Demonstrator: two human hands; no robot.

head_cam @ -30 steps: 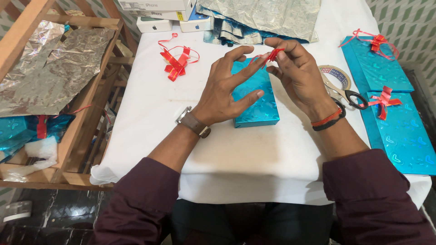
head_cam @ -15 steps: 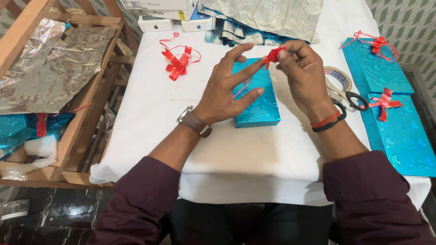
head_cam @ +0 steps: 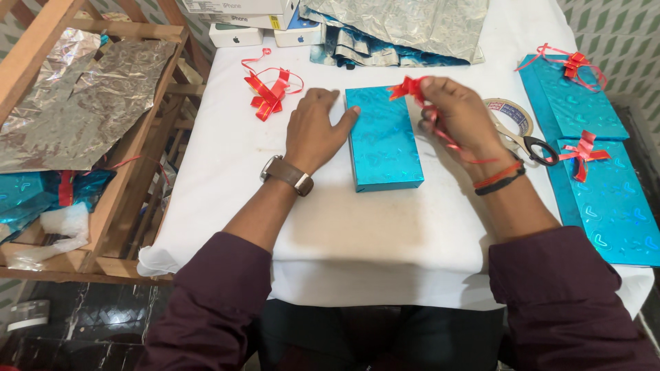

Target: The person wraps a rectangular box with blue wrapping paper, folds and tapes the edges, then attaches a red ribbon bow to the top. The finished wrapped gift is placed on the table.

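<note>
Beside left hand [head_cam: 313, 130], turquoise box [head_cam: 381, 137]

The left hand [head_cam: 315, 130] has slid off the top of the teal wrapped box [head_cam: 382, 137] and now lies flat on the bench [head_cam: 227, 178] just beside the box's left edge, thumb touching its side. A second ago that hand covered the box, helping at the ribbon. The right hand [head_cam: 457, 117] alone now pinches the red ribbon bow [head_cam: 407, 88] over the box's far right corner, a loose red strand trailing down past the box's right edge.
</note>
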